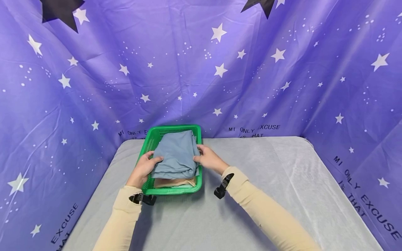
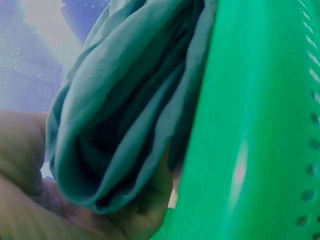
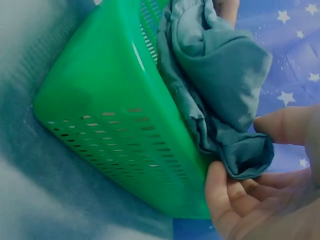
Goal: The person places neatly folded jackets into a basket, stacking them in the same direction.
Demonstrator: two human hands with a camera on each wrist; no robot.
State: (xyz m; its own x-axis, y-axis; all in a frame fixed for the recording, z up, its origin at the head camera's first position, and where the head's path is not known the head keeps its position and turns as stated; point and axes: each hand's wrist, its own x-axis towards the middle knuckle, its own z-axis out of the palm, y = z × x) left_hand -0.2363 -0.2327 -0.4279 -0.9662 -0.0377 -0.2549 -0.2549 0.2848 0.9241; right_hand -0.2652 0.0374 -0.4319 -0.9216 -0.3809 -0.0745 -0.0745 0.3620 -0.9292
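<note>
A folded blue-grey cloth garment (image 1: 176, 153) lies across the upper part of a green plastic basket (image 1: 185, 191). My left hand (image 1: 144, 169) grips its left side, thumb on top and fingers underneath. On the opposite side my right hand (image 1: 211, 158) pinches the garment's edge near the basket's right rim. In the left wrist view the rolled folds of the garment (image 2: 115, 115) rest in the palm, beside the basket wall (image 2: 240, 120). The right wrist view has the garment (image 3: 220, 75) bunched at the rim, its lower corner between thumb and fingers.
Beneath the garment, a peach-coloured folded cloth (image 1: 172, 182) and a pale green one show inside the basket. The basket stands at the far left of a grey cloth-covered table (image 1: 267, 174). A purple star-printed curtain (image 1: 188, 69) encloses the back and sides.
</note>
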